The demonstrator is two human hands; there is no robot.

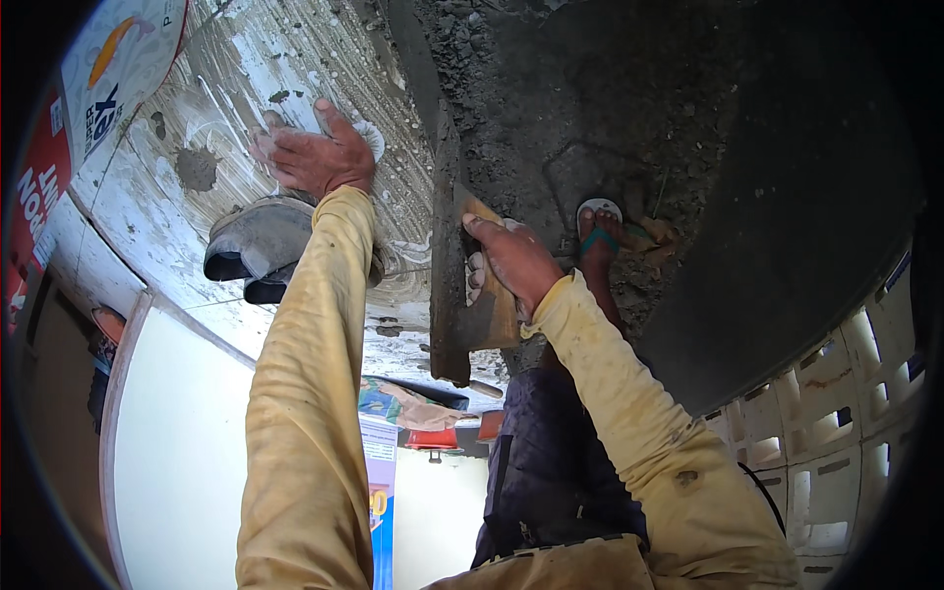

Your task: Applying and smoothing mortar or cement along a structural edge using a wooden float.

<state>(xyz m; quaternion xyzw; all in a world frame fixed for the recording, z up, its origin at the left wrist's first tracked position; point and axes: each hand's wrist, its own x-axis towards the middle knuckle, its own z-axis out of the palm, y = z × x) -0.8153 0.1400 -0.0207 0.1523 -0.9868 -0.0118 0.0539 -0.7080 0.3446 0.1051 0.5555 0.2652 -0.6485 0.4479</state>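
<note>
My left hand [320, 157] lies on a pale, cement-streaked surface [246, 74], its fingers stretched out and the thumb apart. Nothing shows in its grasp. Just below the hand, partly behind my sleeve, sits a grey, cement-stained thing [261, 241] with two dark openings; its kind is unclear. My right hand [511, 264] is wrapped round the wooden grip of a mortar-caked float [450, 285]. The float's long, narrow board stands edge-on along the border between the pale surface and the dark grey mortar [521, 128]. Its face is hidden from me.
My foot in a sandal [600, 231] rests on the dark ground beyond my right hand. A pierced block wall [836, 433] curves round the lower right. Printed red and white sheets [108, 79] edge the left, above a white panel [187, 423]. A red object [433, 440] lies low centre.
</note>
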